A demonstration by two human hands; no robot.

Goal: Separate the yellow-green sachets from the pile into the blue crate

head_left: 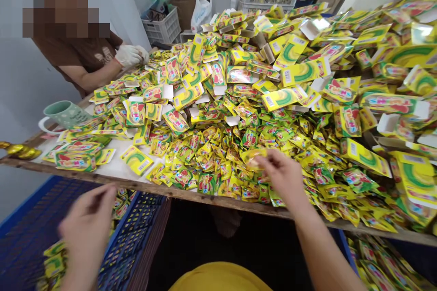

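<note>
My right hand (285,175) reaches over the front of the table, its thumb and fingers closed on a small yellow packet (255,158). Under and around it lies a heap of small yellow and green candy packets (211,157). Behind them, flat yellow boxes (305,72) with fruit pictures are piled high, some with open white flaps. My left hand (90,218) is at the lower left, above a blue crate (32,198) and short of the table edge. It is blurred, its fingers bent, and whether anything is between them cannot be made out.
A green mug (66,116) stands at the table's left end, near stacked boxes (77,154). Across the table a person's gloved hands (131,56) work at the pile. The wooden table edge (205,198) runs before me. Another crate (348,250) is at lower right.
</note>
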